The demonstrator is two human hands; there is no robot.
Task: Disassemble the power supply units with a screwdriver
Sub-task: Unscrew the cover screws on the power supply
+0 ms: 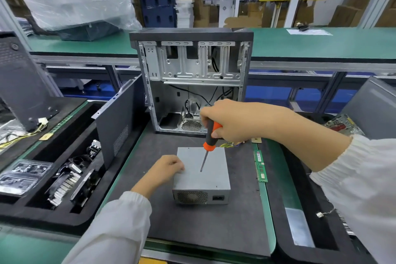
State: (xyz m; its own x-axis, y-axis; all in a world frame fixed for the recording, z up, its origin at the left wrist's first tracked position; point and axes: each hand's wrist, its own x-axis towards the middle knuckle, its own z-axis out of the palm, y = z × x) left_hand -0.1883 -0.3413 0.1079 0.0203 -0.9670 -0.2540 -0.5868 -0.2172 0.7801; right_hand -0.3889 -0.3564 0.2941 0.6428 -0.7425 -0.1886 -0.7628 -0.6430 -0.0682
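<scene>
**Right now: screwdriver tip down on the power supply lid**

Squarely on the dark mat sits the grey power supply unit, and everything else is easiest placed from it. Its near face shows a round mesh fan grille and a black power socket; its flat top faces up. A bundle of yellow and coloured wires trails from its far right corner.

The left hand rests on the unit's top at the left edge, fingers curled loosely against the metal and pressing down on it; I cannot tell whether the thumb hooks over the side. The right hand hovers above the far end of the unit, fingers and thumb wrapped round the orange and black handle of the screwdriver. The shaft slants down towards the near left, and its tip meets the lid roughly in the middle of the top panel.

Just behind the unit stands an open computer case, its side off, with bare metal bays above and loose black cables inside. To the unit's left a grey side panel leans upright against the edge of a black foam tray, which holds a finned heatsink and other dark parts. Just to the unit's right 1 green memory stick lies on the edge strip of the mat, and further right a circuit board shows partly behind the right forearm. Both arms wear white sleeves.
</scene>
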